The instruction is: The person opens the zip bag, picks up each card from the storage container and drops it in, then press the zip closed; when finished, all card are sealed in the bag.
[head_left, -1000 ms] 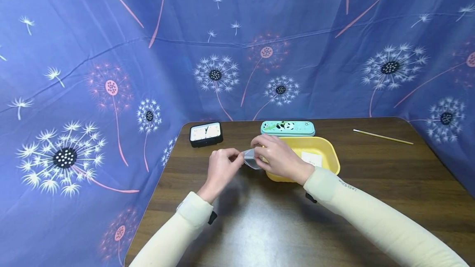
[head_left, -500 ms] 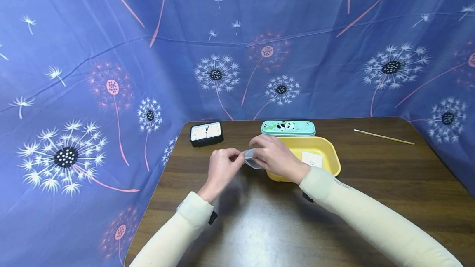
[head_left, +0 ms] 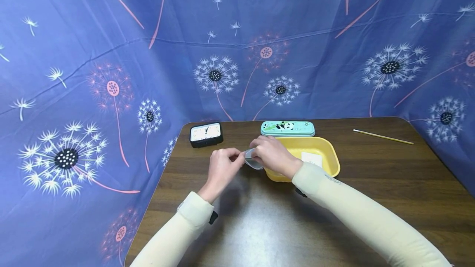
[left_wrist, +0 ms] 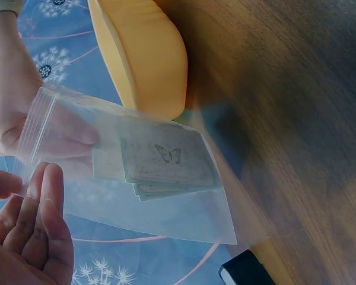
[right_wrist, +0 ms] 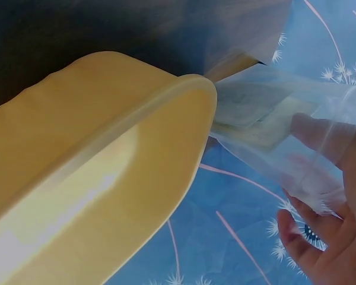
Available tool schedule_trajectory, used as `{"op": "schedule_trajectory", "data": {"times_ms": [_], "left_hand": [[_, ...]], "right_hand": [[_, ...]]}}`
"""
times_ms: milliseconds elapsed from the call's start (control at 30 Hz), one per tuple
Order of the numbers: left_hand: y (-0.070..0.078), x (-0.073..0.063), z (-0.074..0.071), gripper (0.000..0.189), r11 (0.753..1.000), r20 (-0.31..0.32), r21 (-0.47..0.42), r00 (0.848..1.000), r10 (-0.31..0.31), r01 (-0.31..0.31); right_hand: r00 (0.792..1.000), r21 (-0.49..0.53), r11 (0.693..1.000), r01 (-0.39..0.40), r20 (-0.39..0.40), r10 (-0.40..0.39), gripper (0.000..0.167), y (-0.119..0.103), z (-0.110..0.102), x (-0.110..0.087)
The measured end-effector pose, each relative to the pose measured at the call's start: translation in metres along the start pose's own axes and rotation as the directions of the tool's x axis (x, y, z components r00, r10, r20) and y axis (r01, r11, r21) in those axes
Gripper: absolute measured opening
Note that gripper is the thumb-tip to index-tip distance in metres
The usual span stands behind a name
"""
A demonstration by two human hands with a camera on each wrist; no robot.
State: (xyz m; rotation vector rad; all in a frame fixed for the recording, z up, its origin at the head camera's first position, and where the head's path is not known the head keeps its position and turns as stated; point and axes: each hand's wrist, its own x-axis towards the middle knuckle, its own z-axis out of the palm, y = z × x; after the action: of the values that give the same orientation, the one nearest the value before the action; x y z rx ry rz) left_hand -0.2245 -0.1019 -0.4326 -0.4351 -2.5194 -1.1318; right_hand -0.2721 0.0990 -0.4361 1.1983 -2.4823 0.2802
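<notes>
both hands meet over the tabletop (head_left: 259, 226), mid-air, just at the 9 o'clock end of the yellow tub (head_left: 326, 151). clear zip bag (left_wrist: 136, 172) hangs between them with a few small cards (left_wrist: 166, 160) inside, top one showing a butterfly print.

right hand (head_left: 272, 155): fingers curled round the zip-strip end of the bag, gripping it; thumb shows through the plastic in the left wrist view. left hand (head_left: 220, 168): fingertips closed on the bag's mouth edge from the 9 o'clock side in the head view. the left wrist view only shows its fingers (left_wrist: 41, 214) lying fairly straight next to the seal, so it's a light pinch at most.

key relation: bag's long axis runs from the zip end at the hands down and away, closed bottom nearest the tub's outer wall. mouth sits right between the two hands, both equally near. cards lie at the far end from the fingers.

clock (head_left: 206, 133) at 10 o'clock, panda tin (head_left: 288, 127) behind the tub at 12, stick (head_left: 383, 137) at 2.
</notes>
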Motion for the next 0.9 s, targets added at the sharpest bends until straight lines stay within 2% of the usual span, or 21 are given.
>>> {"op": "schedule_trajectory", "data": {"times_ms": [200, 433, 900], "left_hand": [[-0.001, 0.0, 0.0, 0.018, 1.0, -0.009, 0.007, 1.0, -0.001, 0.001], [-0.001, -0.001, 0.0, 0.018, 1.0, -0.003, -0.002, 1.0, -0.006, 0.006], [-0.006, -0.003, -0.003, 0.018, 1.0, 0.003, -0.003, 1.0, -0.012, 0.012]], "right_hand": [[1.0, -0.035, 0.999, 0.006, 0.0, -0.006, 0.008, 0.0, 0.002, -0.001], [0.999, -0.017, 0.999, 0.03, -0.019, -0.03, 0.008, 0.003, 0.0, -0.005], [0.991, 0.036, 0.995, 0.092, -0.098, -0.088, 0.009, 0.01, -0.02, -0.022]]}}
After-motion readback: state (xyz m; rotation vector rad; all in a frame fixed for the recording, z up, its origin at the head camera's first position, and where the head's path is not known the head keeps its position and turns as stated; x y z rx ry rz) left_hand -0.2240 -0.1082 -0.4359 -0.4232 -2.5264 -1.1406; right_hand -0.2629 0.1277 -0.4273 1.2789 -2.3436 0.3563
